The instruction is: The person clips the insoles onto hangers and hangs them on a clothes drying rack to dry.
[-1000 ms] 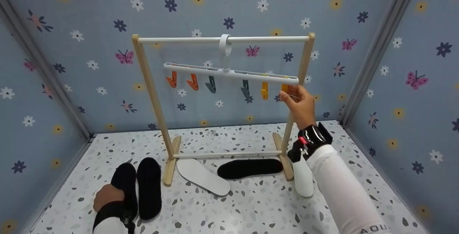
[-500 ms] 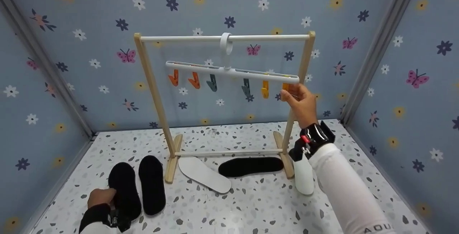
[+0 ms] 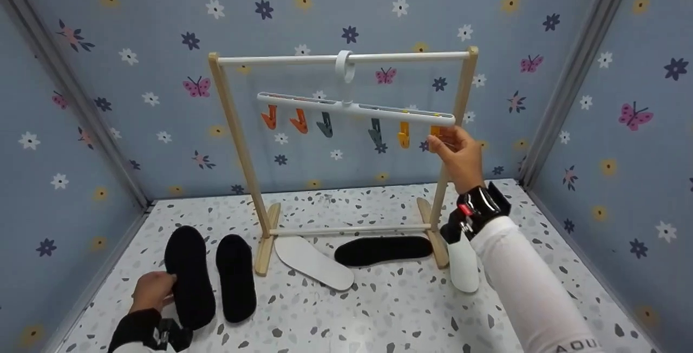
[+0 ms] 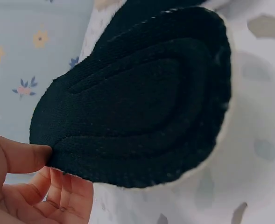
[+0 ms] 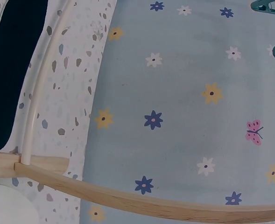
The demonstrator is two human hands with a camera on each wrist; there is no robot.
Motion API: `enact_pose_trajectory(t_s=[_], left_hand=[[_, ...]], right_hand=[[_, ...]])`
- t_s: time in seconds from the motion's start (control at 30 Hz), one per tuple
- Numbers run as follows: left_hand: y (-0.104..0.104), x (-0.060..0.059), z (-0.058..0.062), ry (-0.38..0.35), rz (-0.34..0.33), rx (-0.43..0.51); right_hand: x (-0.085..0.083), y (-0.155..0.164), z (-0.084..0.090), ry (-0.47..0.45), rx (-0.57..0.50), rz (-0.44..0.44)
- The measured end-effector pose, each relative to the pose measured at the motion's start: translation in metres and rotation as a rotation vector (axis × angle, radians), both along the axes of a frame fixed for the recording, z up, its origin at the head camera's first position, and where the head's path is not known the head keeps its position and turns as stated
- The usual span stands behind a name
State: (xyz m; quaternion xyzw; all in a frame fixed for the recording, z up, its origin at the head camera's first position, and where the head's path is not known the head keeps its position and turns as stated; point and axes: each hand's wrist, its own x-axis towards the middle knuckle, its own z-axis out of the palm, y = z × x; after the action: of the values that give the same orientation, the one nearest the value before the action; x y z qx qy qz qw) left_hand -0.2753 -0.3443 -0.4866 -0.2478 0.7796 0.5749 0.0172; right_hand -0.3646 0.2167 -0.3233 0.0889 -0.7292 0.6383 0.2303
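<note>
At the lower left in the head view, my left hand (image 3: 154,291) pinches the left edge of a black insole (image 3: 189,277). The left wrist view shows the thumb (image 4: 27,157) on the dark fabric of this insole (image 4: 128,107), with the fingers curled below. My right hand (image 3: 460,158) pinches a yellow clothespin (image 3: 435,131) at the right end of a white clip hanger (image 3: 346,105). The hanger tilts down toward that hand. Its other clothespins, an orange one (image 3: 299,121) among them, hang free. The right wrist view does not show the right hand.
The hanger hooks over the top bar (image 3: 411,57) of a wooden-legged rack. A second black insole (image 3: 236,280) lies beside the held one. Near the rack's feet lie a white insole (image 3: 314,263), another black insole (image 3: 383,250) and another white insole (image 3: 464,269). Flowered walls (image 3: 162,17) enclose the floor.
My left hand has slid from on top of the black insole to its left edge, and the insole has shifted and come up toward the camera. The right hand keeps its grip on the clothespin.
</note>
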Motion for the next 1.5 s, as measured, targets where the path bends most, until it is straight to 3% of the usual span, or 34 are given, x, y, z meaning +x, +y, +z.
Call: enact_pose_trajectory(t_s=[0.23, 0.5, 0.7, 1.07, 1.5], left_hand=[[0.029, -0.008, 0.010, 0.080, -0.092, -0.034], [0.055, -0.010, 0.019, 0.075, -0.143, -0.023], [0.072, -0.009, 0.027, 0.131, -0.191, -0.037], [0.103, -0.009, 0.022, 0.174, -0.216, -0.091], [0.135, -0.016, 0.027, 0.271, -0.206, -0.005]], right_hand=[[0.003, 0.001, 0.001, 0.002, 0.010, -0.017], [0.004, 0.000, -0.001, 0.003, 0.011, 0.007], [0.004, 0.000, -0.001, 0.001, -0.011, 0.023], [0.024, -0.014, 0.013, 0.018, -0.042, 0.043], [0.028, -0.013, 0.017, -0.041, -0.013, 0.031]])
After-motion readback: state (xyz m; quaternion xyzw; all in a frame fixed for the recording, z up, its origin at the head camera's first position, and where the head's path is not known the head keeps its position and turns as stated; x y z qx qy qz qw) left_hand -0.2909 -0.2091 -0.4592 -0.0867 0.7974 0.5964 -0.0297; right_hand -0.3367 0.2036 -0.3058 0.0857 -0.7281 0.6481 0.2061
